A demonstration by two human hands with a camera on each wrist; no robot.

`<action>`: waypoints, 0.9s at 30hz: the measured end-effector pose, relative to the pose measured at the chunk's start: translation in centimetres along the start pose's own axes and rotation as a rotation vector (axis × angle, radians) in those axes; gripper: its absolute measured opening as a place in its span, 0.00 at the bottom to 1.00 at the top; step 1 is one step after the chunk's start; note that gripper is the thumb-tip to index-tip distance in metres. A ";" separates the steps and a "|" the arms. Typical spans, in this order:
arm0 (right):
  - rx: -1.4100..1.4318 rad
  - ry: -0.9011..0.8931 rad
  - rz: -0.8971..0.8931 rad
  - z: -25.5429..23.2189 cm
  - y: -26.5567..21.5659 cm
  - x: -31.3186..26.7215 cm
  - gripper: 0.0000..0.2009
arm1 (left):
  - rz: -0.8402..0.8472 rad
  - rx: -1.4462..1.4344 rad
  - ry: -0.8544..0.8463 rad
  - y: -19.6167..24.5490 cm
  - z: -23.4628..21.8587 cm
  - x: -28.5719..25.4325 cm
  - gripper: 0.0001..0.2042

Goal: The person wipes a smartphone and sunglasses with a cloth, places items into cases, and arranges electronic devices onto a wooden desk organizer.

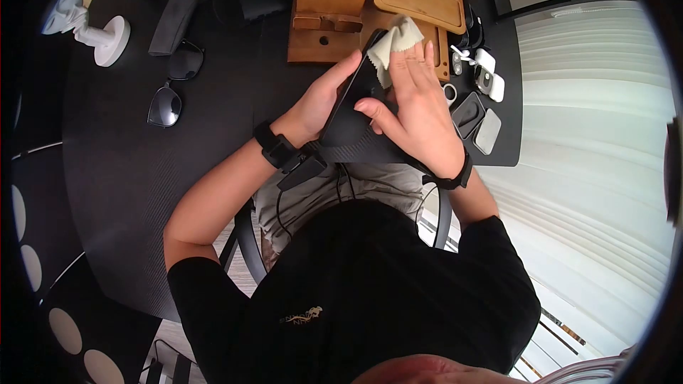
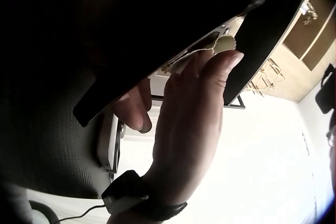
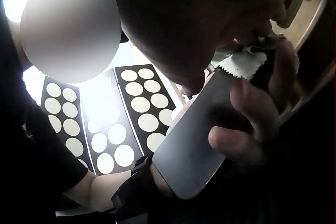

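My left hand grips a dark, flat smartphone, tilted above the desk's front edge. Its thumb lies along the near-left side of the phone. A pale cream cloth with a zigzag edge covers the phone's upper end. The right hand presses this cloth with straight fingers, while its thumb stands apart over the lower part of the phone. From the right wrist view, the phone's smooth grey face shows, with the cloth bunched at its top. Below the phone in the left wrist view, fingertips show.
A wooden organiser stands beyond the hands on the black desk. Sunglasses and a dark case lie left. At right are white earbud cases, an open box, its pale lid and a white ring.
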State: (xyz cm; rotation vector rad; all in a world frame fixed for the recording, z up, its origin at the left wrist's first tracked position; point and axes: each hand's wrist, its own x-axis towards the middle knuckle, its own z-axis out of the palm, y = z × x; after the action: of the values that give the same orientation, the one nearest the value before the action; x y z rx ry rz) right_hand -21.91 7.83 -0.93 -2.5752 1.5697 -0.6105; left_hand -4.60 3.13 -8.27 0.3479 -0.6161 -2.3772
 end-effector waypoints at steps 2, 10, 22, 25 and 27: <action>0.053 0.039 -0.033 -0.2 -0.9 0.6 0.44 | 0.039 0.145 0.053 0.4 0.6 -0.3 0.26; 0.022 -0.042 -0.180 0.3 -2.7 0.7 0.42 | 0.196 0.369 0.220 0.9 1.4 -0.8 0.25; -0.041 -0.044 -0.049 -0.2 -0.2 0.5 0.43 | 0.122 -0.007 0.122 0.8 0.9 0.0 0.28; -0.093 0.016 -0.072 -0.6 0.3 0.9 0.40 | 0.069 -0.153 -0.179 0.4 -0.3 0.0 0.27; -0.101 0.049 -0.092 -0.7 0.4 1.0 0.37 | 0.098 -0.086 -0.131 0.2 -0.6 0.2 0.26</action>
State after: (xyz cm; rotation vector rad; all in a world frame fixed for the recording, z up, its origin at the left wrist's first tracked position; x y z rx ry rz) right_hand -22.07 6.90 -0.10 -2.7393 1.5423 -0.6222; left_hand -4.43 2.70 -8.69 0.1219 -0.5748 -2.3370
